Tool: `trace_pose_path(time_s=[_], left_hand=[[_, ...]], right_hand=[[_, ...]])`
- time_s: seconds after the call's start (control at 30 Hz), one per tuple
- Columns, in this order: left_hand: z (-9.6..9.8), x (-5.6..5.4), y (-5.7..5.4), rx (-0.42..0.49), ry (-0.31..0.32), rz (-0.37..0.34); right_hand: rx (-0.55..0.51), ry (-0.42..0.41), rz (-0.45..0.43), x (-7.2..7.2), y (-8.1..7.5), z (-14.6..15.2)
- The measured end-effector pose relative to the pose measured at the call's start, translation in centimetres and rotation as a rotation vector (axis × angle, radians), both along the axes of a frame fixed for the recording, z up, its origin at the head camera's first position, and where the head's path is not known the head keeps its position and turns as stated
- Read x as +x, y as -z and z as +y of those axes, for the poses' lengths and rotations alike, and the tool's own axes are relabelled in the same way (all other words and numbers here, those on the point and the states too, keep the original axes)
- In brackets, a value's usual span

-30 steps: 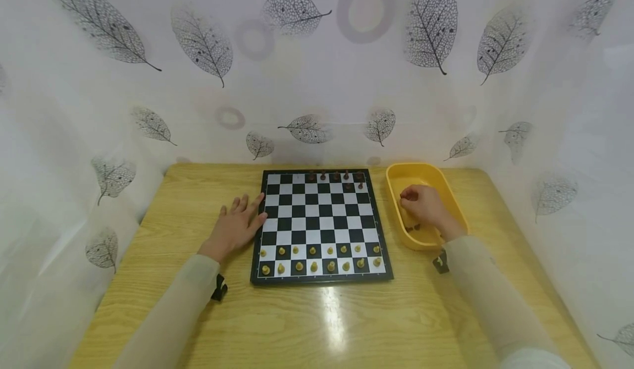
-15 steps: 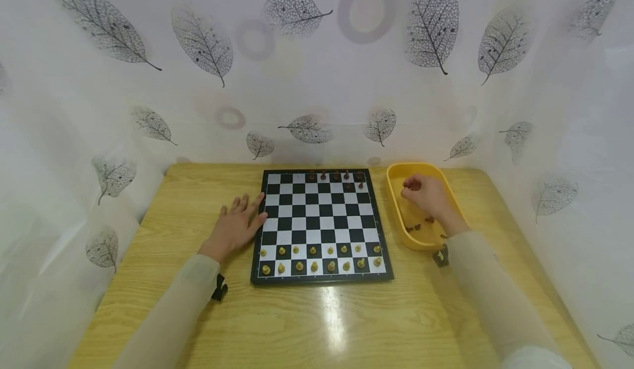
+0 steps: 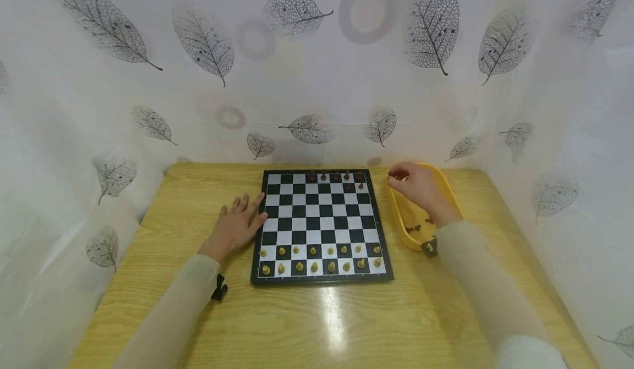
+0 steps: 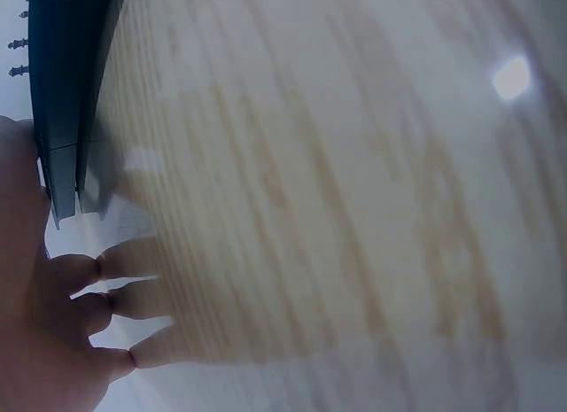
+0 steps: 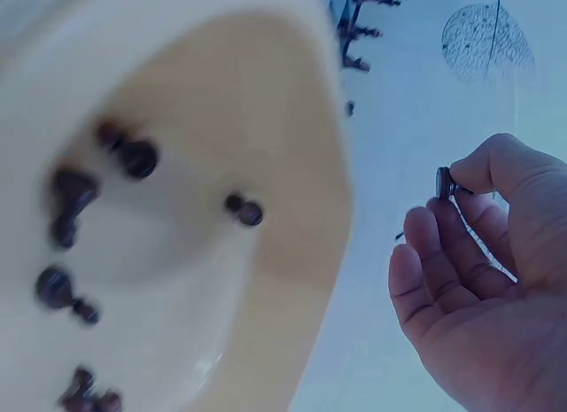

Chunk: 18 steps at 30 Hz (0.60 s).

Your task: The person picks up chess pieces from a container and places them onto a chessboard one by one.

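My right hand (image 3: 414, 185), over the far left rim of the yellow tray, pinches a dark chess piece (image 5: 444, 182) between thumb and forefinger. The piece's round base shows in the right wrist view; the rest is hidden by the fingers. My left hand (image 3: 231, 229) lies with fingers spread on the table, its forefinger and thumb on the left edge of the chessboard (image 3: 253, 282). Several dark brown pieces (image 3: 346, 175) stand at the board's far right. Two rows of yellow pieces (image 3: 314, 266) fill its near side.
The yellow tray (image 3: 453, 198) stands right of the board and holds several loose dark pieces (image 5: 139, 159). A wooden table (image 3: 277, 325) bears everything. Behind it hangs a white curtain (image 3: 317, 83) with a leaf print.
From inside the tray, my right hand has risen and moved left and away toward the tray's far left rim, with the dark piece between its fingers. My left hand has stayed put.
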<state>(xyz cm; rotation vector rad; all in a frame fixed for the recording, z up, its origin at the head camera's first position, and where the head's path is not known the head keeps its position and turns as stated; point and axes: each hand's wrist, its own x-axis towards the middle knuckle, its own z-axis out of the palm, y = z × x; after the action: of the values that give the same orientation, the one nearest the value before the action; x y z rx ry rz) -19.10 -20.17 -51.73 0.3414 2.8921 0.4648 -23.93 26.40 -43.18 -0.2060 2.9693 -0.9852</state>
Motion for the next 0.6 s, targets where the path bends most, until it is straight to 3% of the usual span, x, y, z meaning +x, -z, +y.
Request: trace_pose_path(time_s=[0.27, 0.6], left_hand=[[-0.1, 0.0, 0.1, -0.002, 0.001, 0.004], [-0.1, -0.1, 0.2, -0.003, 0.002, 0.002]], right_hand=[[-0.035, -0.065, 0.080, -1.4, -0.6, -3.5], [-0.095, -0.157, 0.068, -3.2, -1.4, -7.9]])
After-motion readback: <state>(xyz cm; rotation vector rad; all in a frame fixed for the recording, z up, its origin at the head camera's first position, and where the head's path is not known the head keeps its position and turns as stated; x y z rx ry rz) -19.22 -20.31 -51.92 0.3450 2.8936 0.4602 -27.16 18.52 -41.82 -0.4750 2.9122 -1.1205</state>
